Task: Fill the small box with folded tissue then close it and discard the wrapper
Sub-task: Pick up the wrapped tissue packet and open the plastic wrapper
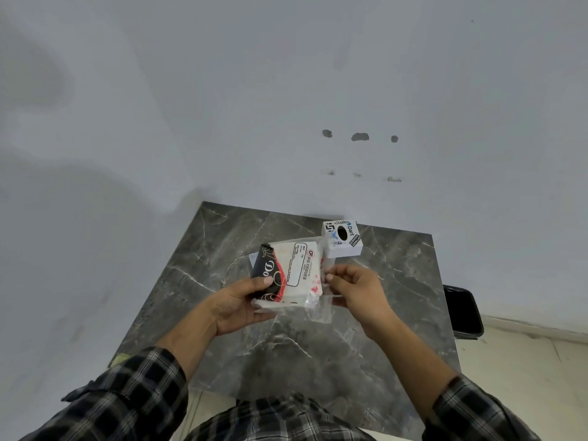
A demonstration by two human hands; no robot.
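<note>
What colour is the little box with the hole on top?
The small box is white with a black oval hole and printed stickers, seen in the head view.

A clear-wrapped tissue pack [292, 272] is held above the table, just before the small, closed white box [342, 238].

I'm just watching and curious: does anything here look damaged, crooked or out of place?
On the table, not really: the small white box stands upright and both hands hold the tissue pack. The wall behind shows three chipped holes with smaller marks below, which look like damage.
</note>
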